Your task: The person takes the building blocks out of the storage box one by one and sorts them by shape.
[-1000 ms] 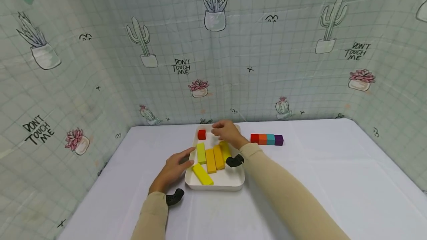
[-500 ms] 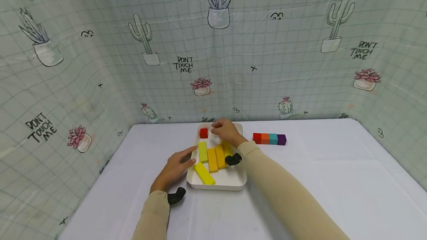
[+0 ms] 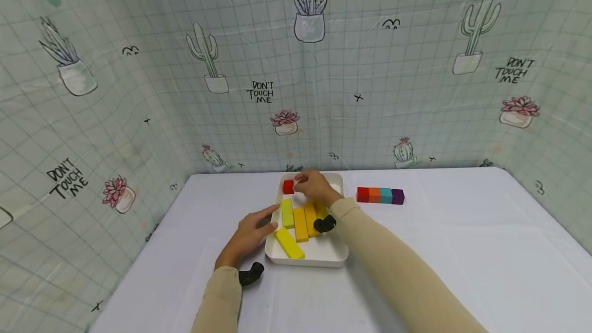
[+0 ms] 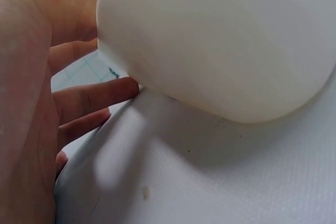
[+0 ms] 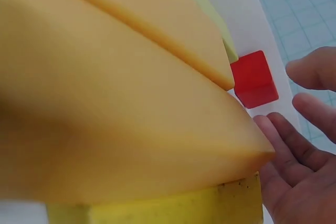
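Note:
A white tray (image 3: 319,257) holds several long wooden blocks and a red cube (image 3: 288,187) at its far left corner. My right hand (image 3: 316,188) reaches over the tray, fingertips right beside the cube. In the right wrist view a gap shows between the red cube (image 5: 255,80) and the loosely spread fingers (image 5: 310,69). My left hand (image 3: 247,233) rests against the tray's left side; in the left wrist view its fingers (image 4: 100,95) extend along the tray's outer wall (image 4: 210,66). Nothing is held by either hand.
Inside the tray lie a yellow-green block (image 3: 287,214), two orange blocks (image 3: 300,224), a slanted yellow block (image 3: 290,243) and another yellow block (image 3: 320,209) partly hidden by the right wrist. Right of the tray, a row of coloured cubes (image 3: 380,196) stands on the white tablecloth (image 3: 439,235).
My right hand has moved left, bringing its fingertips closer to the red cube. The left hand stays at the tray's side. The whole head view has shifted slightly.

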A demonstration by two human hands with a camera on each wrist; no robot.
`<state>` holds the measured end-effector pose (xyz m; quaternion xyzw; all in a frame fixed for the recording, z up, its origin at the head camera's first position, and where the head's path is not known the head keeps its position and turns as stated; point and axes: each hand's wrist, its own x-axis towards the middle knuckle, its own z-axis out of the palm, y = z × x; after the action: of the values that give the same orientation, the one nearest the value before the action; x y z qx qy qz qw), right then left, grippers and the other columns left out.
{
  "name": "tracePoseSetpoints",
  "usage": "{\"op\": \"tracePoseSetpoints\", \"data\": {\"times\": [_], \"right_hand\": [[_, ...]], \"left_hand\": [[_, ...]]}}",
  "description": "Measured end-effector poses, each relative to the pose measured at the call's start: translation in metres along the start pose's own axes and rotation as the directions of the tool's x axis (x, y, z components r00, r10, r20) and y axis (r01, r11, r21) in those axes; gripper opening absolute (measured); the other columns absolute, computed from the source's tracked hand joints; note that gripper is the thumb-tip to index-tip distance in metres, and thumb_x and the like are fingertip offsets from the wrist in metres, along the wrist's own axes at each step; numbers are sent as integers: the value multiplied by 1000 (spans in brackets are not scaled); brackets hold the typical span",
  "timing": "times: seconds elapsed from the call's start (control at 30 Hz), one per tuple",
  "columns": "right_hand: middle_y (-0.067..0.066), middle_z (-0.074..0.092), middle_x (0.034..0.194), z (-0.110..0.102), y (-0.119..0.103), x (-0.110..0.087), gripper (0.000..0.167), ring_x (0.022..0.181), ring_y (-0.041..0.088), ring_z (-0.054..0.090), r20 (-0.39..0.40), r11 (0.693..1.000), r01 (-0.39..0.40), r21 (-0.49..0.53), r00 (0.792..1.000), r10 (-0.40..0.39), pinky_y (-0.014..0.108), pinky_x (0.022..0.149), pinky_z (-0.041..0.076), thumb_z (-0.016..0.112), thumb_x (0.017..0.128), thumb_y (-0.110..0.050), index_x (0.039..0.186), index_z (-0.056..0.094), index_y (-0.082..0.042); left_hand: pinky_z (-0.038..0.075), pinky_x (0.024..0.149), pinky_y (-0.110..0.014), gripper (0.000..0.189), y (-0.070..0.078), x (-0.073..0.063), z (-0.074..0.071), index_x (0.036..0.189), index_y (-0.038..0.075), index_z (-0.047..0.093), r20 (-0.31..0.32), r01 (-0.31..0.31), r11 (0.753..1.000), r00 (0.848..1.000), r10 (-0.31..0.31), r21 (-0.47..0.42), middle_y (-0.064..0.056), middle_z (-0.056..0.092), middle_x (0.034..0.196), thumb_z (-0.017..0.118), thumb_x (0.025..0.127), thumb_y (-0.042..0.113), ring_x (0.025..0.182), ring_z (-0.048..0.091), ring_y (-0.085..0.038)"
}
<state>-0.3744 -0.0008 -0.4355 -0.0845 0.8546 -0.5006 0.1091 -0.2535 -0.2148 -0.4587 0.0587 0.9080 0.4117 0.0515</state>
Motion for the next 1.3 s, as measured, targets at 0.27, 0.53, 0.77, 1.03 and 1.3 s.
{"op": "tracePoseSetpoints", "data": {"times": [0.27,0.53,0.77,1.03,1.3], "right_hand": [[15,62,131,2,0,-1,48,106,28,61,51,997,15,-76,999,-11,40,94,54,70,93,-21,138,60,-10],[16,62,130,6,-5,2,49,105,28,61,53,989,29,-144,998,-22,40,95,54,67,94,-19,140,57,-7],[15,62,124,9,-5,4,41,102,28,59,22,984,39,-172,999,-35,41,95,53,69,93,-20,130,61,-5],[15,62,126,12,-5,1,44,102,27,58,42,982,20,-189,999,-12,41,97,53,69,94,-21,134,60,-6],[13,63,121,13,-2,3,36,97,26,58,38,984,26,-175,999,-19,37,92,55,70,94,-21,126,64,-5]], "left_hand": [[24,112,-67,52,-1,0,1,149,34,50,-4,-32,999,999,32,13,0,51,149,59,98,36,140,36,-35],[24,112,-67,52,-1,1,2,149,35,50,-7,-38,999,999,38,13,1,52,148,59,98,36,140,37,-34],[23,112,-68,52,1,2,1,149,34,50,-10,-41,999,999,41,13,0,52,148,59,98,36,140,37,-34],[23,111,-69,52,0,1,3,149,34,51,-7,-8,1000,1000,8,7,-1,50,150,59,97,36,141,36,-35],[23,111,-69,52,-2,0,2,148,36,50,-6,2,1000,1000,-2,11,-1,49,150,60,97,38,141,35,-35]]}}
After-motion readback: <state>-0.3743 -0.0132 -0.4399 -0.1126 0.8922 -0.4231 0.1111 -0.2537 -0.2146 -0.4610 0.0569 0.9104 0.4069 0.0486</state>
